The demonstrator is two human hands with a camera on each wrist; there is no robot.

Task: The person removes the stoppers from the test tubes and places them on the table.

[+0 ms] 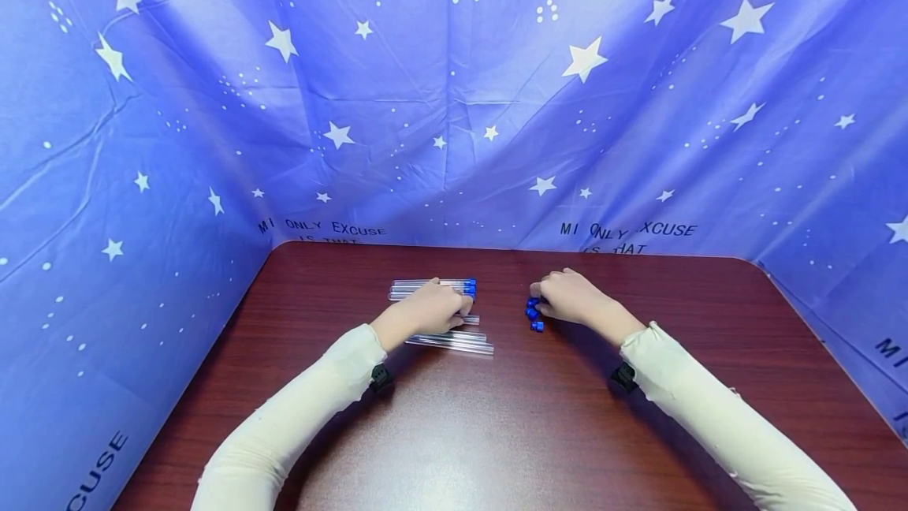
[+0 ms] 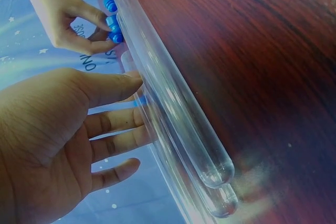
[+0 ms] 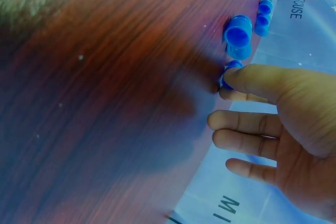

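Note:
My left hand [image 1: 434, 307] pinches a clear test tube [image 1: 470, 320] between thumb and fingers near its mouth. In the left wrist view, two uncapped tubes [image 2: 173, 98] lie in front of that hand and partly hide what it holds. My right hand [image 1: 571, 296] is to the right, beside a small group of blue caps [image 1: 537, 326]. Its thumb and forefinger pinch one blue cap [image 3: 231, 67], while the other fingers extend loosely. Two more caps [image 3: 239, 34] sit close by, one with its hollow end showing.
Beyond my left hand lie several tubes with blue caps [image 1: 407, 286] in a row. Nearer to me rest loose uncapped tubes [image 1: 454, 344]. The dark red wooden table [image 1: 454, 432] is bordered by a blue star-printed curtain [image 1: 440, 101].

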